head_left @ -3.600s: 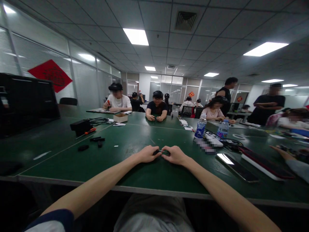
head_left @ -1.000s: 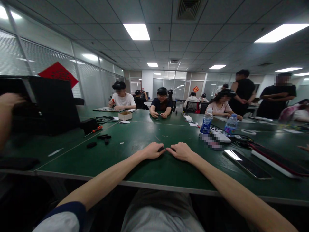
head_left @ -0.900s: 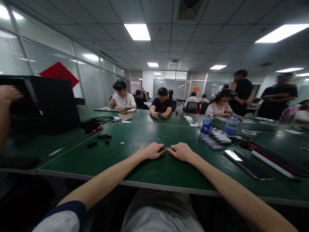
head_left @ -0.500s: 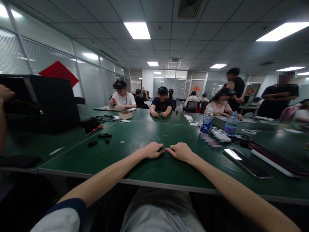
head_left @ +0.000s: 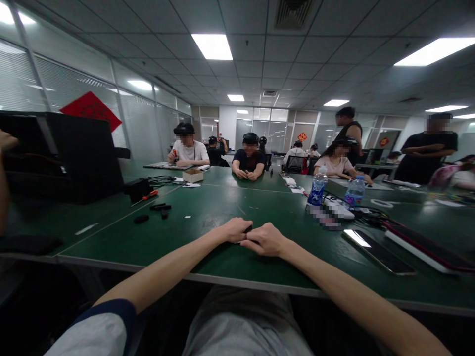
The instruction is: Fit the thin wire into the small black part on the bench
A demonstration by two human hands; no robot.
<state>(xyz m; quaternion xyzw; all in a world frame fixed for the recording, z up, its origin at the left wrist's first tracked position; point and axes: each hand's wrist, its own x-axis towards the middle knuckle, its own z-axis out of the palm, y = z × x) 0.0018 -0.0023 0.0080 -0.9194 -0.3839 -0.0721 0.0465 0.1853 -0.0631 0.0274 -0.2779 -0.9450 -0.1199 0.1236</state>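
My left hand (head_left: 236,230) rests on the green table (head_left: 208,257), its fingers closed round a small black object (head_left: 248,229). Only a dark edge of that object shows, so its kind is unclear. Against it lies my right hand (head_left: 266,240), fingers curled and thumb stretched toward the left hand. Whatever the right fingers pinch, if anything, is hidden. Left of my hands lie several small black pieces (head_left: 161,206) and a round black piece (head_left: 141,219).
An orange-handled screwdriver (head_left: 150,195) lies by black cables at left, near a large black case (head_left: 85,158). To the right are a phone (head_left: 378,251), two bottles, one a blue-labelled bottle (head_left: 316,188), and cables. A small open box (head_left: 193,175) stands farther back. Other people sit opposite.
My right hand has moved left and closed in on my left hand; the gap between them is gone. The left hand stays nearly in place.
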